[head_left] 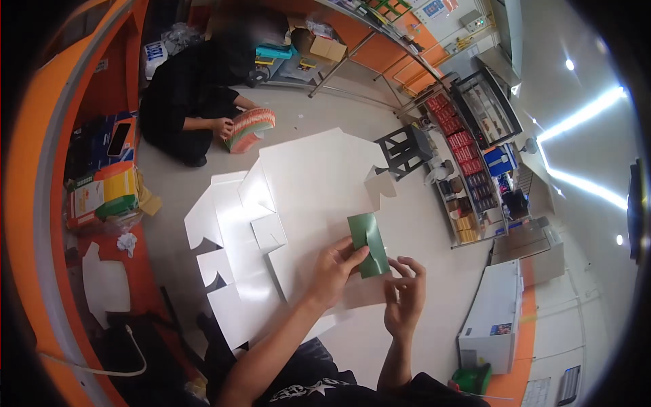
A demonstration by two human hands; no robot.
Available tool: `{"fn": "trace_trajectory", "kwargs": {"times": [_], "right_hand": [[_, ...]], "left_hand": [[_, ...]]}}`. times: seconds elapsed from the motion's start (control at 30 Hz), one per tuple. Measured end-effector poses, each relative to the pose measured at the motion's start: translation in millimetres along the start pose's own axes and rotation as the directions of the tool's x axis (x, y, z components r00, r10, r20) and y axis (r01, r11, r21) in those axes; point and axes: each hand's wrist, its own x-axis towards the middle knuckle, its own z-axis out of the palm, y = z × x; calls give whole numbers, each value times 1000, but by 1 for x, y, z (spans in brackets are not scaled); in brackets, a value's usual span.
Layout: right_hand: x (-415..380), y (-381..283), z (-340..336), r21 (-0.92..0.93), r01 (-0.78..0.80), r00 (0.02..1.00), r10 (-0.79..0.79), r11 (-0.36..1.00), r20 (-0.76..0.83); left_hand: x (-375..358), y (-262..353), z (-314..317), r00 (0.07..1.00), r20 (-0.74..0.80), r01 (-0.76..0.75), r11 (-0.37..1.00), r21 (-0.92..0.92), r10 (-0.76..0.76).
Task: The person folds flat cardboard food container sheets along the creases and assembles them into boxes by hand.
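Observation:
A small green folded card piece (368, 243) is held up in front of me over the floor. My left hand (334, 270) pinches its left edge with thumb and fingers. My right hand (405, 297) grips the lower right end of the same piece. Beneath both hands lies a large white die-cut cardboard sheet (298, 197), flat and unfolded, with several flaps spread to the left.
Another person in black sits on the floor at the back, holding a fanned stack of coloured cards (249, 128). Boxes (102, 193) line the orange wall on the left. A shelf with red packs (461, 146) and a white cabinet (491, 319) stand on the right.

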Motion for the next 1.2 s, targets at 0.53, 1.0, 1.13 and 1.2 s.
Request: {"fn": "trace_trajectory", "kwargs": {"times": [0.53, 1.0, 1.13, 1.2], "right_hand": [[-9, 0, -28, 256, -168, 978, 194, 952, -82], [17, -11, -9, -256, 294, 955, -296, 921, 32], [16, -13, -9, -358, 309, 950, -307, 881, 64], [17, -19, -4, -387, 334, 939, -339, 860, 57]], "left_hand": [[-3, 6, 6, 995, -10, -97, 990, 103, 98], [-17, 5, 32, 880, 95, -445, 740, 503, 465], [-21, 7, 36, 869, 100, -463, 725, 511, 484], [-21, 7, 36, 845, 98, -500, 712, 493, 525]]}}
